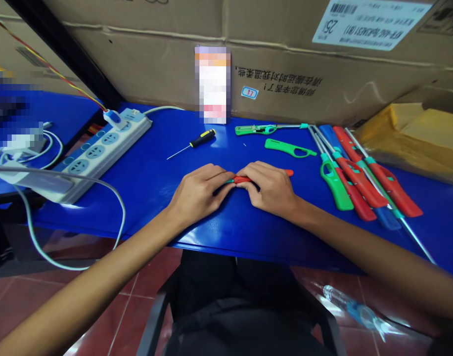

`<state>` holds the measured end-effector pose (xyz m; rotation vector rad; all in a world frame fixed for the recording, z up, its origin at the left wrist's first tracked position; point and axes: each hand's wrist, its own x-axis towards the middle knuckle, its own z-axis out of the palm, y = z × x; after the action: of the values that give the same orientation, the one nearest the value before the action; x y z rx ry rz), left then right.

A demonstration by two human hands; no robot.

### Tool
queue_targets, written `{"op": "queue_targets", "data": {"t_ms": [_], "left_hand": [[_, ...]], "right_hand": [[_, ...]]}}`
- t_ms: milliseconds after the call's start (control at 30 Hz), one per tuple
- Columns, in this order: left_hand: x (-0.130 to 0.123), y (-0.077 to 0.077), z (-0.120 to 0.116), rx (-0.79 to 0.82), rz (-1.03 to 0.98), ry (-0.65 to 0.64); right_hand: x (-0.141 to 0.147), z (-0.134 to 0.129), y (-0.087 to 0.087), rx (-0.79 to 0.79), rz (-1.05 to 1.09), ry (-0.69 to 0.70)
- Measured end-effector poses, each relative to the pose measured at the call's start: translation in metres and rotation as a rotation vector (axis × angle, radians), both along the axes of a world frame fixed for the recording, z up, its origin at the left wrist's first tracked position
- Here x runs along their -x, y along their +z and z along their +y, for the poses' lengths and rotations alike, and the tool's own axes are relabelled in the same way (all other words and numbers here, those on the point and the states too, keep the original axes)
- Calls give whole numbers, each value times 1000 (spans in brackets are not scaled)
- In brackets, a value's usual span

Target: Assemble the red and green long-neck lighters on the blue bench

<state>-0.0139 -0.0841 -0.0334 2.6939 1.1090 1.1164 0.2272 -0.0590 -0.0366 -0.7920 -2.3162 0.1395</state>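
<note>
A red lighter (242, 180) with a bit of green at its left end lies between my two hands, low over the blue table. My left hand (200, 192) pinches its left end, fingers closed. My right hand (268, 189) is wrapped round its body, and the red end sticks out past the knuckles. Behind them lie a black-and-yellow screwdriver (203, 138), an opened green lighter (256, 129) with its inner parts showing, and a loose green shell half (290, 148). A pile of red, green and blue long lighters (363, 183) lies to the right.
A white power strip (100, 153) with cables stands at the left of the blue table (226, 222). Cardboard boxes (156, 64) rise along the back, with a blurred upright phone-like object (214, 89) against them. Yellow packaging (408, 148) lies at the right, a plastic bottle (352, 306) below.
</note>
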Motion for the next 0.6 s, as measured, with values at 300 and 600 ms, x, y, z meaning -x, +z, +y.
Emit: {"op": "queue_targets", "data": {"t_ms": [300, 600], "left_hand": [[10, 6, -7, 155, 0, 66], [8, -2, -3, 90, -34, 84]], "right_hand": [[1, -2, 0, -50, -82, -29], [2, -1, 1, -107, -99, -32]]}}
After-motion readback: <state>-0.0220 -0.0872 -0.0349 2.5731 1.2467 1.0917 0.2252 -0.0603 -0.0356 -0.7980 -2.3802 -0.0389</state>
